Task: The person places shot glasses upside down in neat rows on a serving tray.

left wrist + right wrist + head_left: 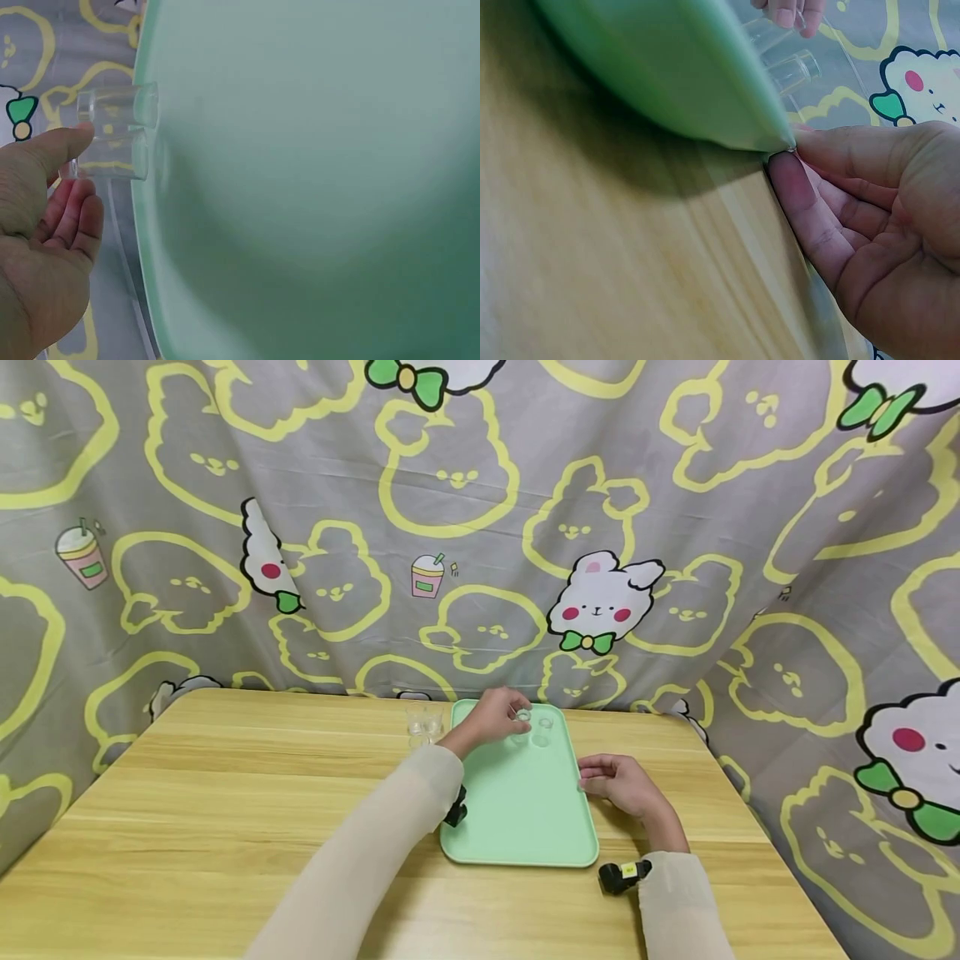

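Observation:
A light green tray [525,810] lies on the wooden table. Over its far end my left hand [495,714] pinches a small clear glass [112,159] between thumb and fingers. The glass stands upright near the tray's far rim. Right beside it on the tray is a second clear glass [124,105], with nothing gripping it. My right hand [618,785] holds the tray's right edge, the thumb on the rim and a finger [793,180] under it.
Several more clear glasses [423,722] stand on the table [247,793] just left of the tray's far end. A patterned grey curtain [465,568] hangs behind the table and along its right side.

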### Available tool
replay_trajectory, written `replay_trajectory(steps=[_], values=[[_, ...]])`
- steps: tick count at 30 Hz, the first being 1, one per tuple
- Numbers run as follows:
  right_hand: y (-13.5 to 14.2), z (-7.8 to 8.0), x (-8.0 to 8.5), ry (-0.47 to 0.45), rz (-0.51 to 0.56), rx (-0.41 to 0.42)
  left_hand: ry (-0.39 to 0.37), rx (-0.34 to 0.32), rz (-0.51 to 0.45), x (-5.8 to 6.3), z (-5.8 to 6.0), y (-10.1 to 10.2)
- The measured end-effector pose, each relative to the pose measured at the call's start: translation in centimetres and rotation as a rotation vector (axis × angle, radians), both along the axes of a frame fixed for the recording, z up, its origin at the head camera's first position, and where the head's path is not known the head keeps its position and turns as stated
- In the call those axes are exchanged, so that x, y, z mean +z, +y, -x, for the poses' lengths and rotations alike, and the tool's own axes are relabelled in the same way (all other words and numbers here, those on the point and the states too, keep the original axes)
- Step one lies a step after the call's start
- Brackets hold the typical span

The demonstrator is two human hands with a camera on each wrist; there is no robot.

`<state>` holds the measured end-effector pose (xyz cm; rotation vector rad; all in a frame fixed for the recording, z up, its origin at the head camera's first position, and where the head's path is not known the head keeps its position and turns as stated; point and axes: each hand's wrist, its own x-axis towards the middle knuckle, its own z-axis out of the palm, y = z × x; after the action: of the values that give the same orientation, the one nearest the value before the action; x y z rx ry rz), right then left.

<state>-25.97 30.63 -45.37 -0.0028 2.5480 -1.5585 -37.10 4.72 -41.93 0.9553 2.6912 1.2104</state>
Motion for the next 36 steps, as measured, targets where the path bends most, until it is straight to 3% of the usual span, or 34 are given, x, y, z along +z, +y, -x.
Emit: replay_trajectory(steps=[13,36], values=[[-0.10,-0.08,0.03,0.014,0.006,0.007,-0.052,0.017,0.032,-0.47,0.23,0.48],[0.05,0.05,-0.22,0.004,0.021,-0.001,-0.064,0.033,0.058,-0.49,0.19,0.73]])
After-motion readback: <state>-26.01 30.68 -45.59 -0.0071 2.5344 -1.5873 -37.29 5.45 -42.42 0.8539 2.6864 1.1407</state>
